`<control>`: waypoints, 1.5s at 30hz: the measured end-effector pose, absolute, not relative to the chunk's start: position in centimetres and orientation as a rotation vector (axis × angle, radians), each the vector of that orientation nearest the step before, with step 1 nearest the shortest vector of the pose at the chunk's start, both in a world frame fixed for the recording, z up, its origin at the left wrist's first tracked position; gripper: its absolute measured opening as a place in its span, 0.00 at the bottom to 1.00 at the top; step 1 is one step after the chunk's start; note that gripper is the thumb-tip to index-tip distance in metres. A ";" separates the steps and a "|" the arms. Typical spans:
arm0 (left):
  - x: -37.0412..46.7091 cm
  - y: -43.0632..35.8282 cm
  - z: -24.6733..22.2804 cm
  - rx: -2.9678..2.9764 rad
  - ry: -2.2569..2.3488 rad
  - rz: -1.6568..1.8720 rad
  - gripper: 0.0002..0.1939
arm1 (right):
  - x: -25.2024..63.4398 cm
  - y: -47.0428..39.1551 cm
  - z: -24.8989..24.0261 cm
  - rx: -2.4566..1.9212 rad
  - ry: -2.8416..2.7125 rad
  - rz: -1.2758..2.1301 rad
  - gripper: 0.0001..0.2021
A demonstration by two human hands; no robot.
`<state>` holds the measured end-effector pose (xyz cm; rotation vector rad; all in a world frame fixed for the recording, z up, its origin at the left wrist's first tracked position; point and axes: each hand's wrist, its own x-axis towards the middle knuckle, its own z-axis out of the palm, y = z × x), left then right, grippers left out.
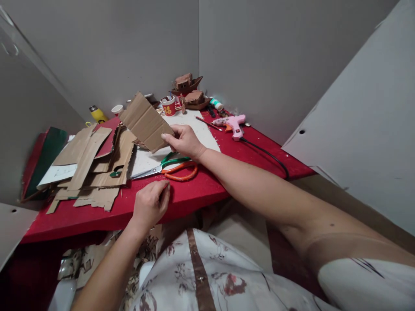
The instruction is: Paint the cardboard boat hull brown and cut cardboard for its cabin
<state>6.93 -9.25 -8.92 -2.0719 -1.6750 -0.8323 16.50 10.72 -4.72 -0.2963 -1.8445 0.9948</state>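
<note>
My right hand [184, 140] pinches the lower right corner of a creased piece of brown cardboard [145, 121], which is tilted up above the table. Curled at the front edge of the red table [194, 196], my left hand [151, 203] has its fingers closed; whether anything small is between them is hidden. Between the hands lie scissors [181, 172] with one green and one orange handle, blades pointing left. A white sheet [204, 129] lies partly under the scissors and the held cardboard.
Torn cardboard pieces [87, 160] are heaped at the left. A pink glue gun [236, 125] with a black cable lies at the right. Behind are a red cup [167, 106], two brown model boats [184, 84], a yellow bottle [97, 114] and a white tube [216, 103]. Grey panels surround the table.
</note>
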 end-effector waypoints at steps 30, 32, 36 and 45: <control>7.4 -9.9 -8.6 -2.109 -1.752 -0.789 0.07 | 15.9 11.6 -5.4 -0.418 -1.941 1.141 0.15; 7.5 -9.9 -8.6 -2.109 -1.761 -0.795 0.08 | 16.0 11.5 -5.5 -0.421 -1.941 1.159 0.15; 7.6 -10.1 -8.5 -2.139 -1.769 -0.872 0.08 | 16.2 11.5 -5.5 -0.446 -1.938 1.184 0.14; 6.9 -10.1 -8.5 -2.218 -1.797 -1.364 0.17 | 16.6 12.3 -5.9 -0.549 -1.867 1.197 0.14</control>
